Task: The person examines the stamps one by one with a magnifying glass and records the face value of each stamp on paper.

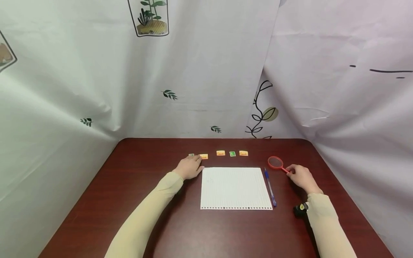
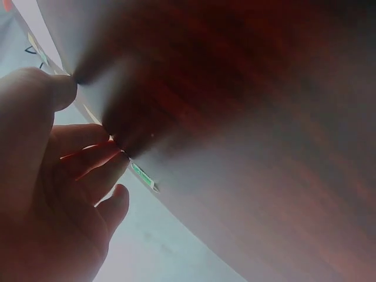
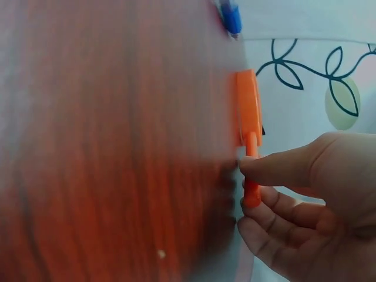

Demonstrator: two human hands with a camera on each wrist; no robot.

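"Head view: where is the magnifying glass lying?"

"It's lying on the right side of the bench, just beyond the pen, and the right hand is gripping its handle."

"So which step am I seeing?"

"I'm judging it to be the taking of that handle. The next move would probably be calling for a firm pinch and a careful lift, keeping the ring from brushing the pen."

"And the left hand?"

"Its fingers are lying loosely extended, the tips resting by a green slip and an orange slip; I'm not seeing it pinching either. 3 more slips are lying farther right, behind the lined sheet."

"What are the wrist cameras adding?"

"The right wrist view is showing thumb and fingers pinching the handle, its end poking out past the thumb; from above, the hand is hiding that end. Whether the ring is touching the bench, I'm not able to tell. The left wrist view is showing the green slip just past the fingertips, while the head view is losing part of it behind them."
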